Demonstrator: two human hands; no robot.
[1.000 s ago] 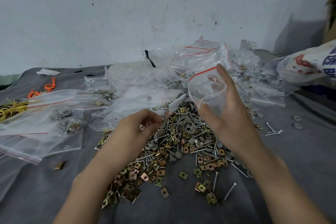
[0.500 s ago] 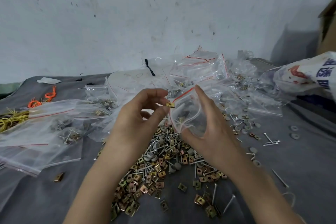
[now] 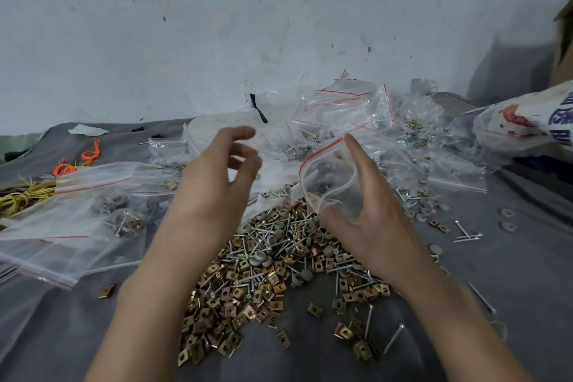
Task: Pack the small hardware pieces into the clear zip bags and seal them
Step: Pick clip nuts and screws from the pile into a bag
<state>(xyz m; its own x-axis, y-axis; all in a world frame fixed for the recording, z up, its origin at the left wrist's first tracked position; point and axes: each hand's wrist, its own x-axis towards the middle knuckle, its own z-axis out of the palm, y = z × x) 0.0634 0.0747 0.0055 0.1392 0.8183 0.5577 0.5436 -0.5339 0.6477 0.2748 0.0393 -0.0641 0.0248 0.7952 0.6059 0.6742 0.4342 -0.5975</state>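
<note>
My right hand (image 3: 369, 211) holds a small clear zip bag (image 3: 328, 180) with a red strip, its mouth open toward the left; thumb below, fingers behind it. A few hardware pieces show inside. My left hand (image 3: 217, 183) hovers just left of the bag's mouth, fingers loosely spread, nothing visible in them. Below both hands lies a heap of brass square clip nuts, screws and grey washers (image 3: 279, 260) on the grey cloth.
Filled and empty zip bags (image 3: 93, 208) spread at the left and pile (image 3: 344, 112) against the white wall behind. Orange and yellow wire ties (image 3: 62, 167) lie far left. A printed sack (image 3: 527, 121) sits at the right. Loose screws and washers (image 3: 465, 234) scatter right.
My left hand brought a brass clip nut to the bag's mouth, then drew back left with its fingers opened. The bag was lowered toward me and tilted, held by my right hand.
</note>
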